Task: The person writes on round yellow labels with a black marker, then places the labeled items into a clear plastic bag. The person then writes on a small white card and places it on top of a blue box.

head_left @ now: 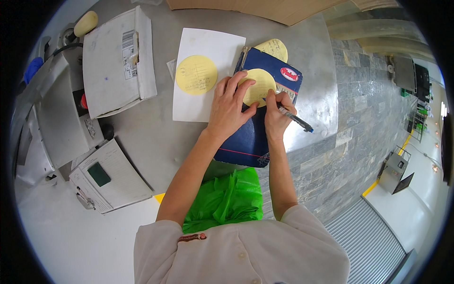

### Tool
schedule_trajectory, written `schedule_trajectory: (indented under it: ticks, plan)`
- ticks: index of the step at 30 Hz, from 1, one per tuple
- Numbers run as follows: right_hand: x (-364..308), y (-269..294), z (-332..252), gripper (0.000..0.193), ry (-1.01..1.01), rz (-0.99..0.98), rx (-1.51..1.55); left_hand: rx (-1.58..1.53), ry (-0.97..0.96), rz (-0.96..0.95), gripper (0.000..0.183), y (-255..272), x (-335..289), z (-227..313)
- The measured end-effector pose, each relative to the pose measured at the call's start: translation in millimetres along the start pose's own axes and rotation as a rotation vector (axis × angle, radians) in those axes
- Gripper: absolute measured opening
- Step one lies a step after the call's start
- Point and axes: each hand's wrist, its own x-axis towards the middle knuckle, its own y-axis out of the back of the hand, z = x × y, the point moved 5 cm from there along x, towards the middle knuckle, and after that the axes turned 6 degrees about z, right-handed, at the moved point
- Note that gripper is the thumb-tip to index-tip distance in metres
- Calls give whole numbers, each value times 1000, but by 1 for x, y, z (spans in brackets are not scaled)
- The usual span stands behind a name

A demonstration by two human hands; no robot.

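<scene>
A round yellow paper label (259, 84) lies on a dark blue book (246, 137) at the edge of the metal table. My right hand (278, 113) grips a pen (301, 124), its tip down at the label. The fingers of my left hand (228, 106) are spread, pressing the label at its left and lower edge. To the left, a second round yellow label (196, 75) with handwriting rests on a white sheet of paper (189, 106). Another yellow label (275, 48) shows partly from behind the book's far edge.
A worn white box (118, 61) stands on the table's left side. Nearer me on the left is a clipboard (127, 175) with papers and a dark green block (99, 174). Cardboard (265, 9) borders the far edge. A green plastic bag (227, 196) sits below the table edge by my body.
</scene>
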Motion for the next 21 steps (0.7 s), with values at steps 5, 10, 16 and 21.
schedule_trajectory:
  ticks: [5, 10, 16, 21]
  plan:
    - [1, 0, -4, 25, -17, 17, -25, 3, 8, -11, 55, 1, 1, 0]
    - [1, 1, -5, 25, -7, 14, -29, -2, 8, -4, 54, 0, 1, 0]
    - [1, 1, -2, 25, -30, 18, 8, -5, 9, 1, 54, 1, 1, 1]
    - [1, 0, -4, 25, 1, 23, 5, -5, 9, 0, 54, 0, 1, 0]
